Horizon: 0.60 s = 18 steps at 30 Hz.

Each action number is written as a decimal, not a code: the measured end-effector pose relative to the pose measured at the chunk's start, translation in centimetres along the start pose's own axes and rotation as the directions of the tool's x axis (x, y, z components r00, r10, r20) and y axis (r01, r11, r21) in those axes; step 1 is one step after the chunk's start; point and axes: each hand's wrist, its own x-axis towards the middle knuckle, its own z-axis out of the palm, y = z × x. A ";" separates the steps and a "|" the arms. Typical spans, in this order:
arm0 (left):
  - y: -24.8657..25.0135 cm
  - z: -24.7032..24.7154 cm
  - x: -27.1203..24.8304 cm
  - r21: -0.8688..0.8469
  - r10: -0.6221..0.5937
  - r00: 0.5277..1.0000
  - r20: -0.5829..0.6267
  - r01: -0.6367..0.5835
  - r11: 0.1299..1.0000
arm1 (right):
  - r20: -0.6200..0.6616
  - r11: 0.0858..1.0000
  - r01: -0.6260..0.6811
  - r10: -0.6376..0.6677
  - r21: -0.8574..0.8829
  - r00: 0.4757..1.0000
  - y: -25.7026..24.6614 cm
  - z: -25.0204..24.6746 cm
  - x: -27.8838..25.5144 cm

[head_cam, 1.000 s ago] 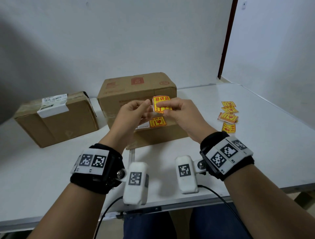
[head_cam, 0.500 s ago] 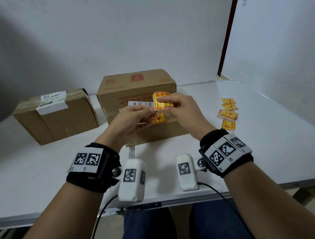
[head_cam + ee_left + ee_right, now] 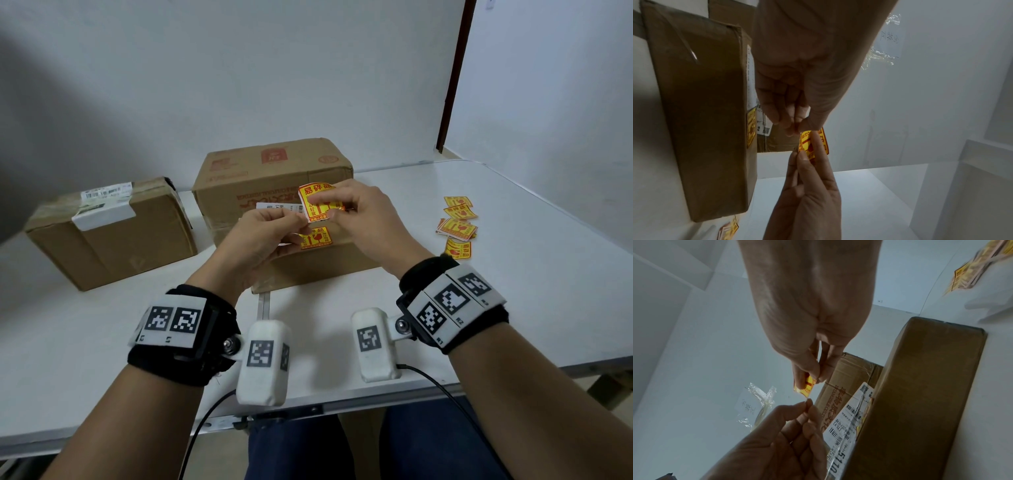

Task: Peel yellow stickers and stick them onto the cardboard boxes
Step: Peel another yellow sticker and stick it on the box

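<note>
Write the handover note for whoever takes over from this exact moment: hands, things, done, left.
Right hand pinches a yellow sticker in the air before the big box. Left hand pinches at the sticker's near edge, seemingly its backing.
One sticker is already on the big box's front. Spare stickers lie on the table, right.
Small box, left, shows no yellow sticker.
Left: finish peeling, stick it on, repeat.

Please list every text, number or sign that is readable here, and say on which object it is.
"易碎品": held yellow sticker.
"5110": white shipping label on the big cardboard box, partly cut off.
"[TTY]": same label.
Red print on that box: too blurred.
Loose stickers, smaller box's label: too small.
</note>
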 end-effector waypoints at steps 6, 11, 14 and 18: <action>0.0 0.4 -0.2 0.001 0.032 0.999 -0.016 -0.032 0.999 | -0.037 0.997 -0.053 0.056 0.064 0.998 0.2 0.3 0.0; -0.1 0.5 -0.2 -0.025 0.046 0.998 -0.050 -0.047 0.999 | -0.140 0.991 0.004 -0.023 -0.136 0.990 0.4 0.5 0.2; -0.3 0.7 -0.1 -0.023 0.051 0.997 -0.058 -0.053 0.998 | -0.150 0.977 0.018 -0.051 -0.214 0.987 -0.3 0.5 0.3; -0.5 1.0 0.1 -0.004 0.081 0.993 -0.086 -0.082 0.997 | -0.087 0.973 0.043 -0.065 -0.228 0.994 -1.1 0.3 0.4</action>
